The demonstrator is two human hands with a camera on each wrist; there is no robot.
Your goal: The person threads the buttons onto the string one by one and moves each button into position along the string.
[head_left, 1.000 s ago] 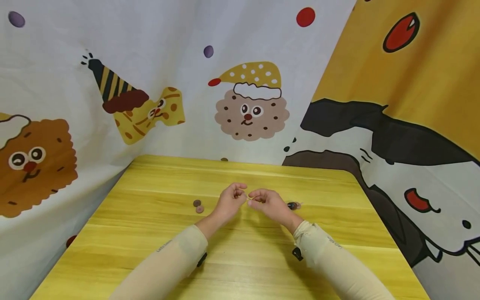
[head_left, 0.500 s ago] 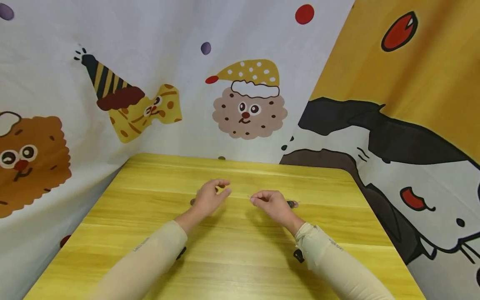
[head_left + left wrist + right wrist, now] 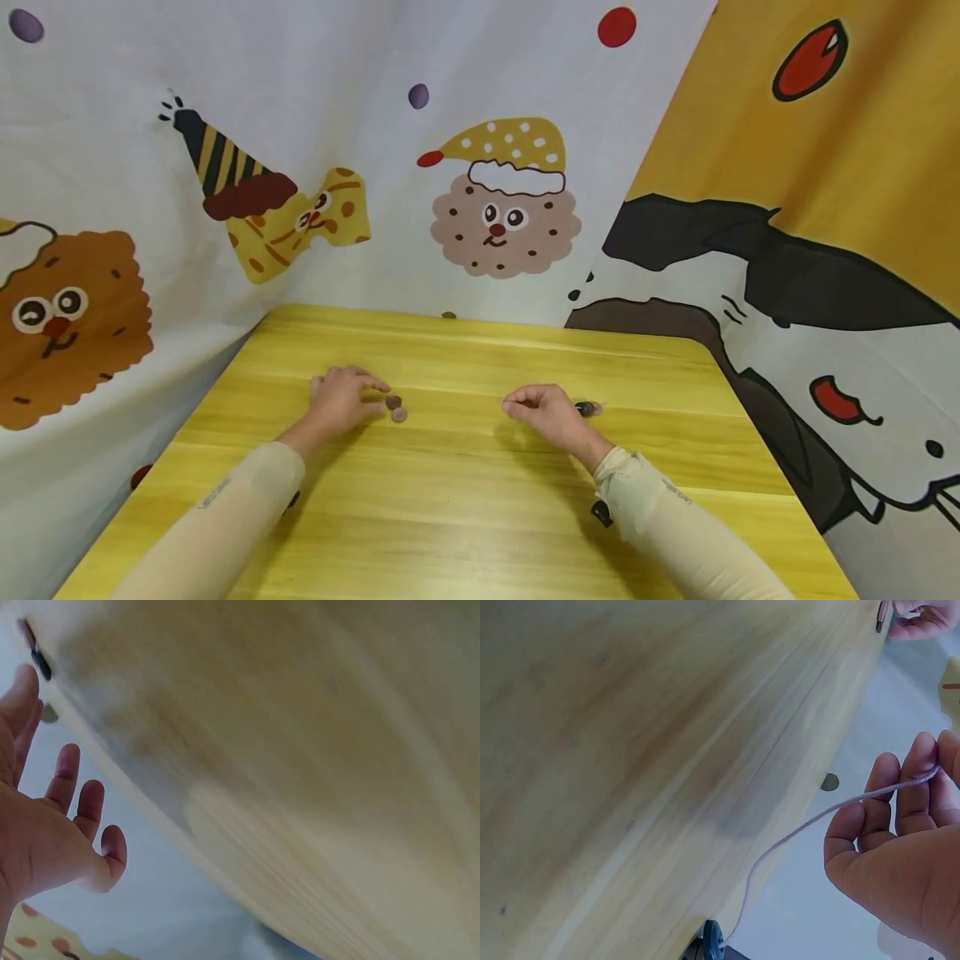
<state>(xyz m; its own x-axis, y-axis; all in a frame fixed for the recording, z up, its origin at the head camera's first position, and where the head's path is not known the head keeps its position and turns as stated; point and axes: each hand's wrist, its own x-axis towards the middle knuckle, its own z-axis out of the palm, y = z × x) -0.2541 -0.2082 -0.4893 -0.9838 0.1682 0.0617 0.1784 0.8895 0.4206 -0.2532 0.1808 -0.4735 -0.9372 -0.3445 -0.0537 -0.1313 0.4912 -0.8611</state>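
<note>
My right hand (image 3: 551,414) pinches the end of a thin pale purple cord (image 3: 787,836) between thumb and fingers, above the table. In the right wrist view the cord curves down to dark round pieces (image 3: 711,939) at the lower edge. The head view shows a small dark and pinkish cluster (image 3: 587,409) just right of that hand. My left hand (image 3: 341,404) has its fingers apart and holds nothing. Its fingertips are close beside two small flat discs, one dark brown (image 3: 393,402) and one pinkish brown (image 3: 399,415). Whether they touch the discs, I cannot tell.
The wood-grain table (image 3: 465,483) has a back edge against a white curtain (image 3: 360,67) printed with cartoon snacks. A yellow, black and white printed cloth (image 3: 825,208) hangs along the right side.
My left hand has let go near the right hand and moved left to the two discs. The right hand stays nearly in place, pinching the cord.
</note>
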